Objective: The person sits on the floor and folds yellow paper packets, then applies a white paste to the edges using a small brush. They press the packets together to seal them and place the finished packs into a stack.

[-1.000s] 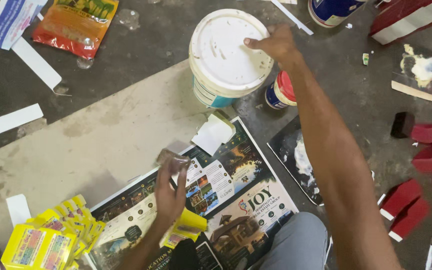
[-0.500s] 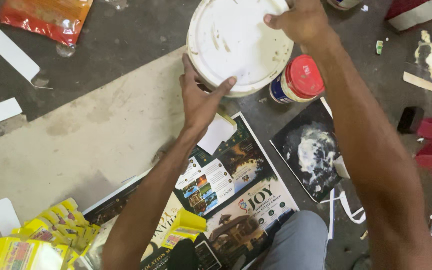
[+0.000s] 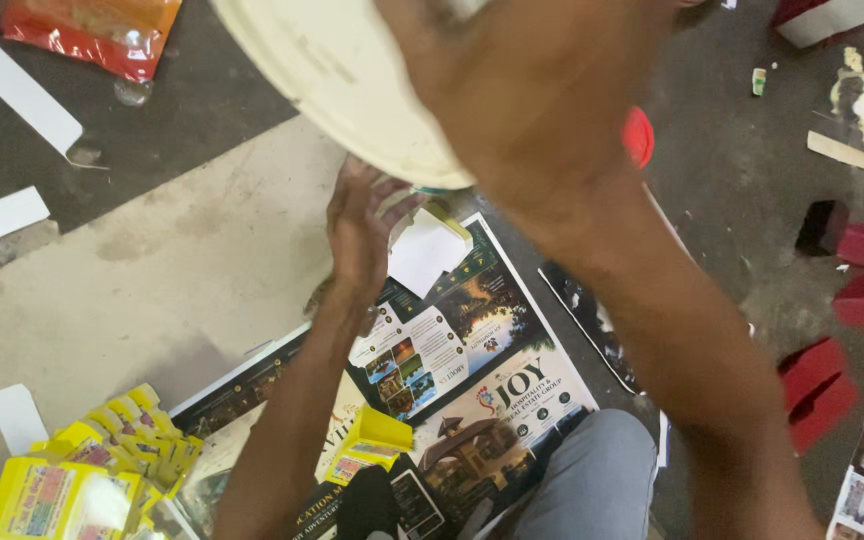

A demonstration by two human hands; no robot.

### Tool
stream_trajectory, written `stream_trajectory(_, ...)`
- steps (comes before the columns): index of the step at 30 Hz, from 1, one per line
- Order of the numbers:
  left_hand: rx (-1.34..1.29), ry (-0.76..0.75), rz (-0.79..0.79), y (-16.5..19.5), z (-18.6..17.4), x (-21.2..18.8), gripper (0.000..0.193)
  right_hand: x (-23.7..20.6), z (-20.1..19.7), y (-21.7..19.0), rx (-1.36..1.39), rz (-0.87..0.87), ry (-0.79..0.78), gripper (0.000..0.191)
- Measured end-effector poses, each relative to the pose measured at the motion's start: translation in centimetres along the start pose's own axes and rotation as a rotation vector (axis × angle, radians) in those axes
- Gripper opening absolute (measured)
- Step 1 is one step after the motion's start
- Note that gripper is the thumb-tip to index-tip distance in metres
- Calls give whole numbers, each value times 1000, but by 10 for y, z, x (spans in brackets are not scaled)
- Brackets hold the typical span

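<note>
A white plastic bucket [image 3: 332,70] with its lid on is lifted off the floor and fills the top of the view, close to the camera. My right hand [image 3: 527,85], blurred, grips it from above at the rim. My left hand [image 3: 360,228] reaches up from below, fingers against the bucket's lower side. Under the bucket a small white paper square [image 3: 426,252] lies on glossy printed sheets [image 3: 482,350] spread on the floor. A red-capped jar [image 3: 638,136] peeks out behind my right forearm.
Yellow small boxes [image 3: 102,465] sit heaped at the lower left. An orange packet [image 3: 92,30] and white strips [image 3: 17,90] lie at the upper left. Red pieces [image 3: 852,290] are scattered on the right. My grey-trousered knee [image 3: 592,480] is at the bottom.
The bucket stood on the floor with my right hand on its lid. My left hand moved up to its side, and both hands have raised it toward the camera.
</note>
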State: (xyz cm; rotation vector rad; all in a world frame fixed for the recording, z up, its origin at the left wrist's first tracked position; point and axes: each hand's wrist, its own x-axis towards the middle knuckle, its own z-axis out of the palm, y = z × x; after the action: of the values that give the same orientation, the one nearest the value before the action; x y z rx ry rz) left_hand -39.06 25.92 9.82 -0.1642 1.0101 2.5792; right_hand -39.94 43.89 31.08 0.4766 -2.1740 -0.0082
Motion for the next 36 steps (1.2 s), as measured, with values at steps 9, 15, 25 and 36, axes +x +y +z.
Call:
stream_trajectory(9, 482, 257, -242, -64, -68, -146, 36, -84, 45, -188, 500, 26, -254, 43)
stream_trajectory(15, 670, 61, -167, -61, -68, -181, 42, -283, -26, -131, 311, 371, -345, 25)
stream_trajectory(25, 1514, -803, 200, -155, 13, -172, 47, -448, -186, 49, -243, 1086, -551, 41)
stream_trajectory(36, 1839, -1089, 320, -234, 61, -88, 61, -465, -178, 95, 136, 1598, -232, 31)
